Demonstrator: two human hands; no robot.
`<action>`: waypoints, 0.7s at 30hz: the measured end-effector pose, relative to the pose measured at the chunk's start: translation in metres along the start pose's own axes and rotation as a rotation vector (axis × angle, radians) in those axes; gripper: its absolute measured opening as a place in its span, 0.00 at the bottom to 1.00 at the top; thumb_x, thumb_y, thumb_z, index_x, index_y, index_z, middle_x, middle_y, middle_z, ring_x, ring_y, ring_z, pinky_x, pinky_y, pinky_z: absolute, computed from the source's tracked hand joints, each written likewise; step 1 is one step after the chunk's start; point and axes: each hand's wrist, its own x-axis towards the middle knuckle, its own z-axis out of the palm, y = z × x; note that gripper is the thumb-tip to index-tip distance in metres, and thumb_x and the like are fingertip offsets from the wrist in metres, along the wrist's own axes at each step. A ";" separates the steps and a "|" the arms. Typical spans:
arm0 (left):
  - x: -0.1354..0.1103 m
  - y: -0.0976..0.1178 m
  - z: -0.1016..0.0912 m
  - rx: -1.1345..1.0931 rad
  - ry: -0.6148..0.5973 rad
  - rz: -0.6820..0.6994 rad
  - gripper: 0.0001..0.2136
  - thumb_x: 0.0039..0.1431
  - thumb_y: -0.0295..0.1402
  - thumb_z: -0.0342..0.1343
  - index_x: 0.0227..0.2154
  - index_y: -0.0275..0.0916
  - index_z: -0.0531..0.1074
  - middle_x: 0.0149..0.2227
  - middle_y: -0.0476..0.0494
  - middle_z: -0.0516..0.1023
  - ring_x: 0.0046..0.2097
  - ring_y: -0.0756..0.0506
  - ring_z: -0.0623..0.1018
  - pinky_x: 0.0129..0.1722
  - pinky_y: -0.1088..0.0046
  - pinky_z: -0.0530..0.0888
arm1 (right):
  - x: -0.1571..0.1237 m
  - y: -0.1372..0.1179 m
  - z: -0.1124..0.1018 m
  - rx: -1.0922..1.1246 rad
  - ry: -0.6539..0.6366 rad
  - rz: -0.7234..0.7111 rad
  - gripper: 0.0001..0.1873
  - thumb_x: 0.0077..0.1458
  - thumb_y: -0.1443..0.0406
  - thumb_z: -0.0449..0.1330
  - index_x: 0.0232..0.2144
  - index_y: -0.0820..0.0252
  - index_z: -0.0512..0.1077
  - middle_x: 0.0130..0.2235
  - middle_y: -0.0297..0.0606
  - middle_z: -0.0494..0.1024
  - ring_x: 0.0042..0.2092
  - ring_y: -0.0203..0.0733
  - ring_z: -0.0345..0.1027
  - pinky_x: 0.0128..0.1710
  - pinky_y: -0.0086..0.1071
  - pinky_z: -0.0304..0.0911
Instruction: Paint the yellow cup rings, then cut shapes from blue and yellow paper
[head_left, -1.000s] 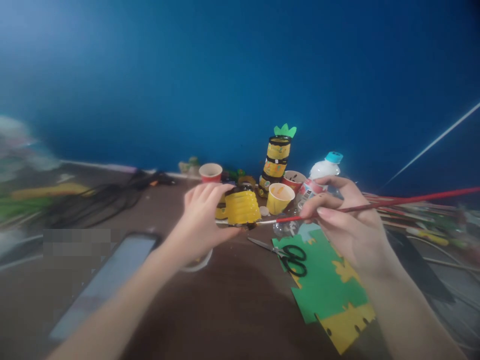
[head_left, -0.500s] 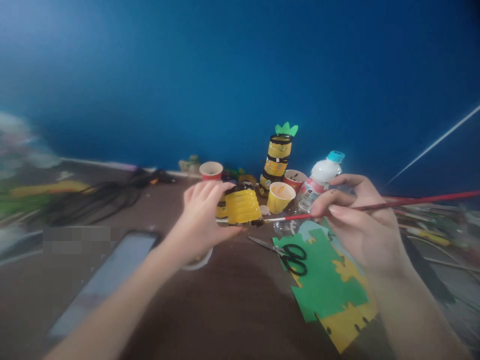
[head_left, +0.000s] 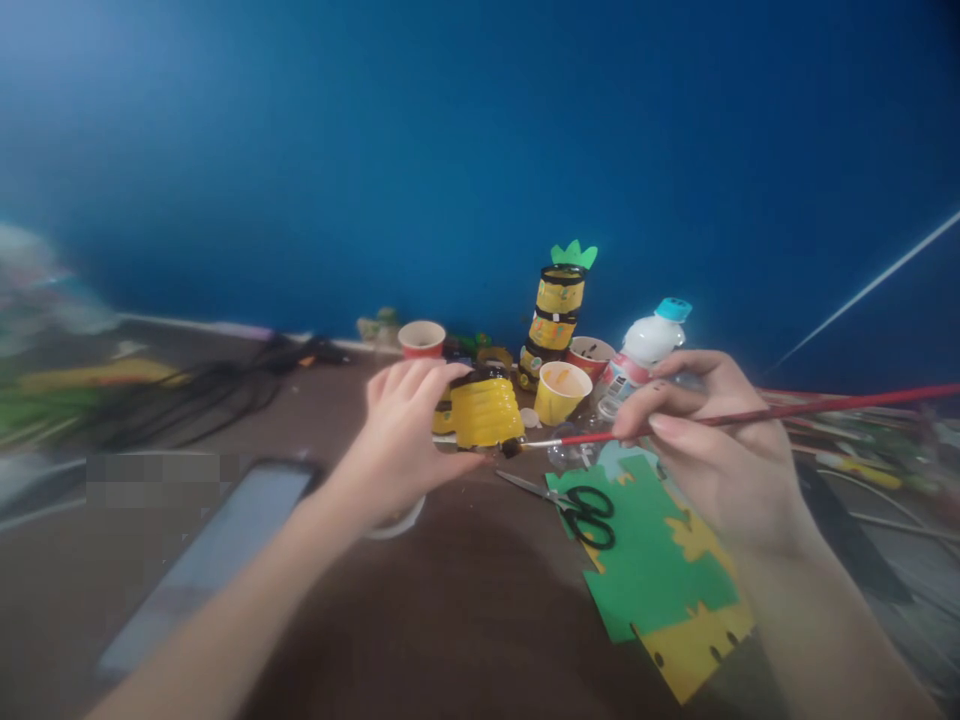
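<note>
Left hand [head_left: 409,425]: we find the fingers closed around a yellow ribbed container [head_left: 487,412], fingertips on its upper side and thumb beneath. We hold it over the middle of the brown table [head_left: 450,625]; we cannot tell whether any part rests there.

Right hand [head_left: 712,440]: fingers pinched on a red-handled paintbrush [head_left: 585,438], pen-fashion. Its dark bristles sit at the container's lower right edge, apparently touching.

Step, as we judge it: applying black paint along that edge, the ribs being yellow already. In our view the next move calls for light bristle pressure drawn along the edge, with the left grip steady, perhaps turning the piece. Smearing black onto the yellow seems the main risk.

Nearby: a yellow paper cup [head_left: 556,405] stands just behind the brush; scissors [head_left: 591,518] lie partly on green paper [head_left: 645,580].
</note>
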 end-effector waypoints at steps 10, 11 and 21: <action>0.000 0.002 -0.002 -0.012 0.016 0.007 0.30 0.45 0.43 0.60 0.50 0.41 0.59 0.51 0.38 0.67 0.55 0.36 0.63 0.54 0.54 0.58 | 0.000 -0.001 -0.001 0.031 -0.006 0.002 0.13 0.53 0.77 0.52 0.38 0.55 0.64 0.28 0.34 0.78 0.31 0.37 0.69 0.33 0.32 0.62; 0.000 0.002 -0.002 -0.015 0.021 0.010 0.30 0.45 0.43 0.60 0.50 0.41 0.59 0.51 0.37 0.67 0.55 0.36 0.63 0.54 0.54 0.58 | 0.000 -0.001 -0.001 0.028 -0.011 0.007 0.14 0.53 0.77 0.52 0.39 0.55 0.64 0.28 0.33 0.78 0.31 0.37 0.69 0.33 0.32 0.62; 0.000 0.003 -0.001 -0.004 0.044 0.023 0.30 0.44 0.43 0.61 0.50 0.40 0.59 0.51 0.37 0.68 0.54 0.37 0.64 0.54 0.53 0.59 | 0.000 0.002 -0.003 0.028 -0.033 -0.018 0.14 0.53 0.76 0.53 0.39 0.55 0.64 0.28 0.33 0.78 0.31 0.36 0.70 0.32 0.29 0.63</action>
